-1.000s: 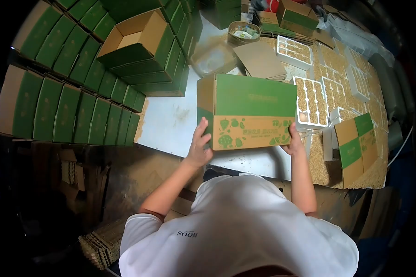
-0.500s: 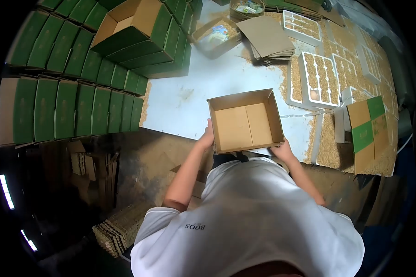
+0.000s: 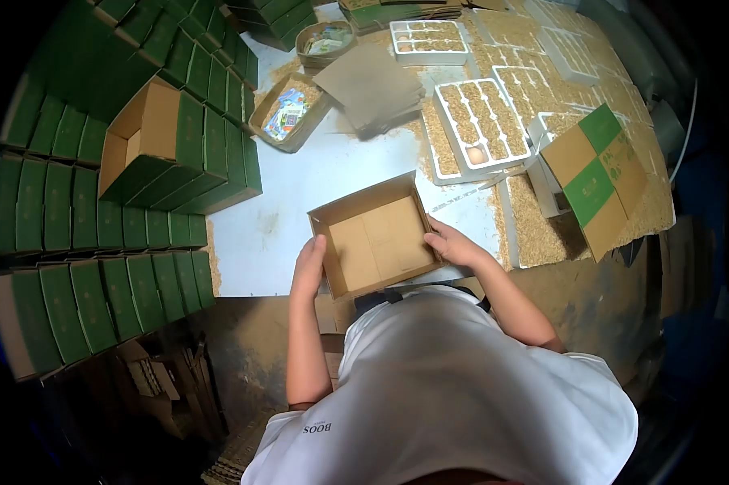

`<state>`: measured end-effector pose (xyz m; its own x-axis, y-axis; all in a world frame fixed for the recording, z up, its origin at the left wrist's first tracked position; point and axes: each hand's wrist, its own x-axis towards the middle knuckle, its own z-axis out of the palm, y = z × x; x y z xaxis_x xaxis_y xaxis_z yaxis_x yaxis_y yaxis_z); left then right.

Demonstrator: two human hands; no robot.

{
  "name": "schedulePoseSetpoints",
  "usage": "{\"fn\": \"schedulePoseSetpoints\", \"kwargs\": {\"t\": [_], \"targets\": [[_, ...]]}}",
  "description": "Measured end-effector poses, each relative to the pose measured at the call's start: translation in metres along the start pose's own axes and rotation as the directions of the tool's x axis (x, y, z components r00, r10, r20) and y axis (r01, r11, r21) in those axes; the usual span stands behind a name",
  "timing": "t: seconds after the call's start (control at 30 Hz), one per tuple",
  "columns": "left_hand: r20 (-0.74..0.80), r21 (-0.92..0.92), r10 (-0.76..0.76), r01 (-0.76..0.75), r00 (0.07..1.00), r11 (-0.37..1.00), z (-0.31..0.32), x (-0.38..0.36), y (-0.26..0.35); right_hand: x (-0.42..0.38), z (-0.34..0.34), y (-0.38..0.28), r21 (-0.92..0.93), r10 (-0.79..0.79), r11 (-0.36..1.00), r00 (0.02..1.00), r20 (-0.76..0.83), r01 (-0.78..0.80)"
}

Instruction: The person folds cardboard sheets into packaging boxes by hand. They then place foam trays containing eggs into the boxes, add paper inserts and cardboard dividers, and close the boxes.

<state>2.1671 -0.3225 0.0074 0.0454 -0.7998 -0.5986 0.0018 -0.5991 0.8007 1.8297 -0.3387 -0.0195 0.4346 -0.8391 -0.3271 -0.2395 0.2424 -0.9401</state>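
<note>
An open-topped cardboard box [image 3: 372, 238] with bare brown inner walls and nothing in it is held over the table's front edge, slightly tilted. My left hand [image 3: 310, 263] grips its left side, thumb on the rim. My right hand [image 3: 453, 242] grips the right side, with the thumb over the rim. Beyond the box, flat cardboard sheets [image 3: 372, 85] lie stacked on the white table [image 3: 255, 234]. A white foam tray [image 3: 481, 121] of wood shavings, holding one egg [image 3: 475, 155], rests right of them.
Green boxes [image 3: 105, 295] stand in rows at the left, with an open box [image 3: 142, 133] on top. A basket [image 3: 291, 113] holds colourful packets; another container [image 3: 325, 40] is behind it. A green-and-brown carton [image 3: 595, 182] leans at the right, near more shavings-filled trays [image 3: 429, 40].
The view has turned to the right, shifting the table items leftward. The box has rotated slightly counter-clockwise in both hands, and more of my fingers and thumbs now shows on its sides.
</note>
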Motion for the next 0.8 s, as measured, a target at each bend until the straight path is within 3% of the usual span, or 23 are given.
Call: {"fn": "schedulePoseSetpoints", "kwargs": {"t": [0.03,0.1,0.13,0.17,0.23,0.3,0.4,0.53,0.67,0.8], "targets": [[-0.045,0.238,0.295,-0.277,0.954,0.931,0.006,0.017,-0.029,-0.003,0.002,0.011,-0.161,0.001,0.987,0.999,-0.047,-0.008],[-0.207,0.599,0.338,-0.154,0.918,0.786,0.028,0.003,-0.017,0.012,-0.011,0.044,0.208,-0.069,0.977,0.996,0.065,0.054],[-0.196,0.578,0.354,-0.184,0.914,0.795,0.027,0.004,-0.018,0.02,-0.024,0.062,0.665,0.161,0.746,0.978,-0.129,-0.035],[-0.187,0.555,0.375,-0.217,0.908,0.803,0.024,0.01,-0.022,0.028,-0.042,0.072,0.949,0.435,0.315,0.884,-0.173,0.031],[-0.193,0.528,0.395,-0.244,0.898,0.813,0.019,0.016,-0.029,0.038,-0.083,0.067,0.915,0.512,0.334,0.771,-0.379,0.227],[-0.21,0.528,0.392,-0.234,0.895,0.816,0.024,0.014,-0.028,0.05,-0.107,0.058,0.842,0.513,0.468,0.694,-0.505,0.267],[-0.232,0.549,0.404,-0.224,0.885,0.806,0.026,0.016,-0.028,0.082,-0.126,0.067,0.868,0.622,0.466,0.635,-0.459,0.17],[-0.227,0.504,0.414,-0.258,0.881,0.825,0.023,0.021,-0.03,0.096,-0.118,0.059,0.811,0.611,0.523,0.547,-0.572,0.264],[-0.234,0.466,0.39,-0.25,0.89,0.849,0.024,0.019,-0.03,0.089,-0.114,0.062,0.839,0.538,0.453,0.659,-0.526,0.301],[-0.266,0.38,0.357,-0.243,0.896,0.893,0.026,0.015,-0.025,0.035,-0.098,0.038,0.909,0.48,0.358,0.792,-0.376,0.215]]}}
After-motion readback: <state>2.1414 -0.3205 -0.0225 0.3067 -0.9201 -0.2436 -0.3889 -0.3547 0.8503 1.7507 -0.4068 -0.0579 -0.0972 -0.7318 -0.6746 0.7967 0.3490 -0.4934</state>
